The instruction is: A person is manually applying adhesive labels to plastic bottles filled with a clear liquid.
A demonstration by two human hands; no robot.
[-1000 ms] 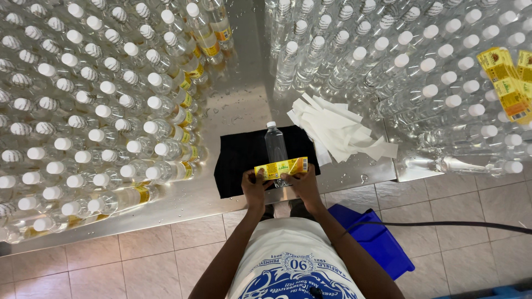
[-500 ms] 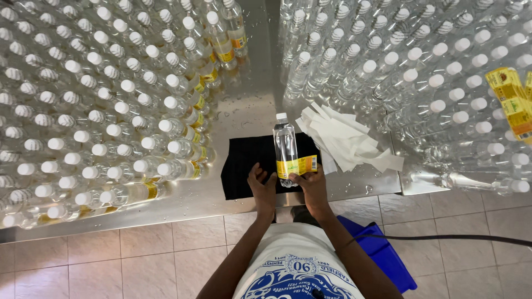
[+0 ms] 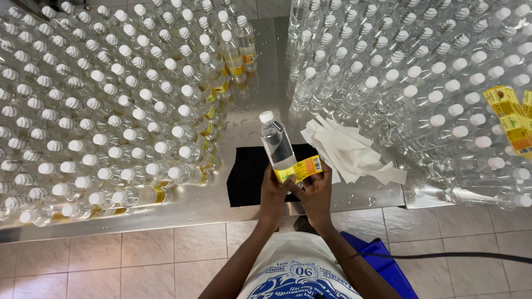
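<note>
A clear plastic bottle (image 3: 275,143) with a white cap is held tilted above a black mat (image 3: 252,177), cap pointing away from me. Around its lower part runs a yellow and orange label (image 3: 300,169). My left hand (image 3: 272,194) grips the bottle's base from the left. My right hand (image 3: 316,194) grips it from the right, its fingers on the label. A loose pile of white paper strips (image 3: 349,152) lies just right of the bottle.
Several clear capped bottles crowd the steel table (image 3: 244,119) on the left (image 3: 105,111), some with yellow labels, and on the right (image 3: 421,72) unlabelled. Yellow labels (image 3: 507,116) lie at the far right. A blue bag (image 3: 382,266) and a black cable (image 3: 460,256) lie on the tiled floor.
The bottle has been lifted off the mat and tilted toward me, and the yellow label, first held flat in front of it, is now wrapped around its lower part.
</note>
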